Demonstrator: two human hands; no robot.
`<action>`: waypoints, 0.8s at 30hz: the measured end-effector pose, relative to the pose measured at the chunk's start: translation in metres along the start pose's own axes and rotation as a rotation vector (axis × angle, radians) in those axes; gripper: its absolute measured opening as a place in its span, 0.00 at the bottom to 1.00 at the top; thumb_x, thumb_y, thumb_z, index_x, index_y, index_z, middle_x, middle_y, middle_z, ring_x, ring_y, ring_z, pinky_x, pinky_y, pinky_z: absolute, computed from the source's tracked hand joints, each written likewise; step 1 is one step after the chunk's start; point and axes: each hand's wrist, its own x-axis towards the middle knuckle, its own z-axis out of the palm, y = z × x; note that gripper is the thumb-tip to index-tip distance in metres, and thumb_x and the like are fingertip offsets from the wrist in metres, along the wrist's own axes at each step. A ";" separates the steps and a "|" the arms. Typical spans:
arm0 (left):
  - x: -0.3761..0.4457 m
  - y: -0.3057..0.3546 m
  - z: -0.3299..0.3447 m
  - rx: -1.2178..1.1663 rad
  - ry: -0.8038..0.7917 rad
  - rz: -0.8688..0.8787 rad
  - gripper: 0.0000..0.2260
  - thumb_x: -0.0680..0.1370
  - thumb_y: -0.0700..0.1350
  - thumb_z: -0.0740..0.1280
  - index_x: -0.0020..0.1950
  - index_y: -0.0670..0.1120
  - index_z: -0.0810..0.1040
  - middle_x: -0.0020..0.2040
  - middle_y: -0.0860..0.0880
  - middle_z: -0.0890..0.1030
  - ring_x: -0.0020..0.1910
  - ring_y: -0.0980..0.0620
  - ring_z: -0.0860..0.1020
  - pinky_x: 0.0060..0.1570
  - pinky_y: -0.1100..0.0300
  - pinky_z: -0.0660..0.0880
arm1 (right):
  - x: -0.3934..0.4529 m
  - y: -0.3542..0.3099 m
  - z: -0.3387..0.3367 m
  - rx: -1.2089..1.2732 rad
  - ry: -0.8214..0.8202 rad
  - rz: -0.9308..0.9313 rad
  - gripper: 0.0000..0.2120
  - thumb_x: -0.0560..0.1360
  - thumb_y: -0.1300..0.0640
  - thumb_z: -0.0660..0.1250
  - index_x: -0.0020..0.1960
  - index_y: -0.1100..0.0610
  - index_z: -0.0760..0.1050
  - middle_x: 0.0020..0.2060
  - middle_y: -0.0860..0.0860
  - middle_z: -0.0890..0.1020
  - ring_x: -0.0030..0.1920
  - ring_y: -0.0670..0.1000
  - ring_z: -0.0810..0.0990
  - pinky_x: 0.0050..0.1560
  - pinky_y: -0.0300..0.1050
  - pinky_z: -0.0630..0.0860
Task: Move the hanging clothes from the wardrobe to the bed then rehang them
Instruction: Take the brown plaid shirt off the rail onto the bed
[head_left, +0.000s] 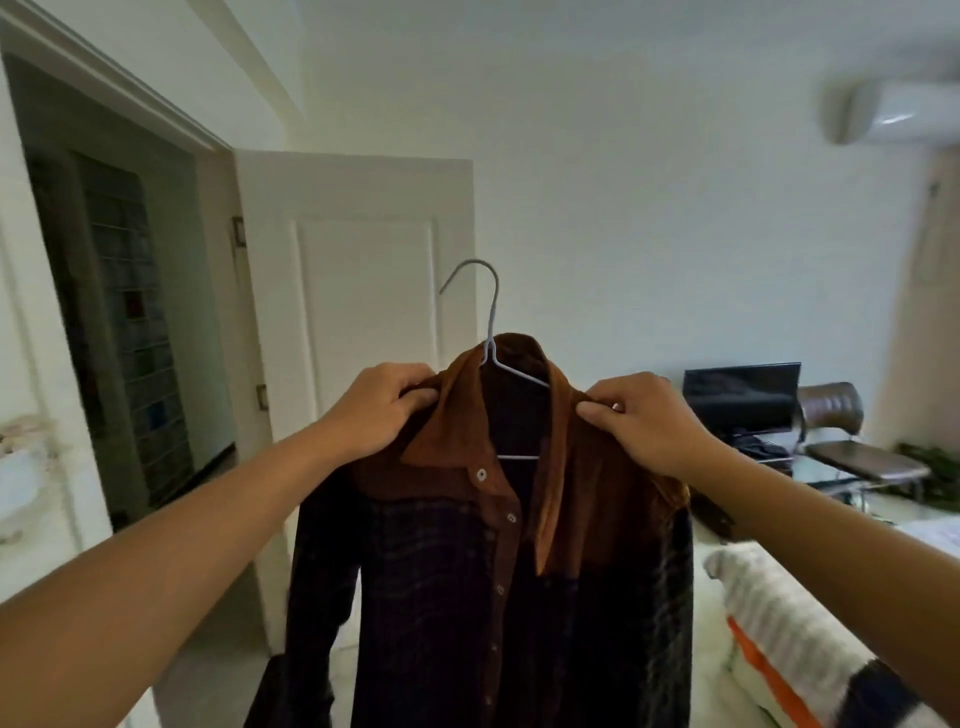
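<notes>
I've got the shirt (483, 545) up in mid-air on its wire hanger (493, 358), hook free. Left hand (382, 410) pinches the left shoulder by the brown collar; right hand (641, 421) pinches the right shoulder, fingers curled into fabric. Open white door (363, 291) behind. Bed (779, 623) at lower right, just beside the shirt's hem side.

Shirt (483, 545): dark plaid body, rust-brown collar and yoke. Wire hanger (491, 332): pale blue-grey. Door (363, 291): white.
</notes>
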 end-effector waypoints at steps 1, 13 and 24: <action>0.011 0.013 0.017 -0.018 -0.014 0.020 0.07 0.81 0.43 0.64 0.49 0.49 0.82 0.44 0.54 0.83 0.47 0.57 0.79 0.47 0.62 0.72 | -0.007 0.018 -0.013 -0.019 0.011 0.023 0.09 0.78 0.53 0.66 0.41 0.50 0.82 0.36 0.42 0.83 0.41 0.41 0.79 0.44 0.41 0.73; 0.130 0.149 0.221 -0.109 -0.278 0.269 0.07 0.80 0.44 0.66 0.49 0.47 0.83 0.45 0.51 0.84 0.46 0.52 0.80 0.50 0.57 0.75 | -0.096 0.186 -0.148 -0.268 0.096 0.361 0.05 0.77 0.52 0.68 0.44 0.45 0.80 0.37 0.43 0.82 0.39 0.41 0.78 0.43 0.44 0.73; 0.239 0.250 0.415 -0.294 -0.550 0.540 0.08 0.79 0.42 0.67 0.52 0.51 0.84 0.43 0.54 0.83 0.43 0.58 0.80 0.48 0.62 0.75 | -0.156 0.333 -0.217 -0.457 0.177 0.672 0.02 0.75 0.54 0.70 0.44 0.47 0.81 0.38 0.43 0.81 0.42 0.46 0.79 0.47 0.46 0.74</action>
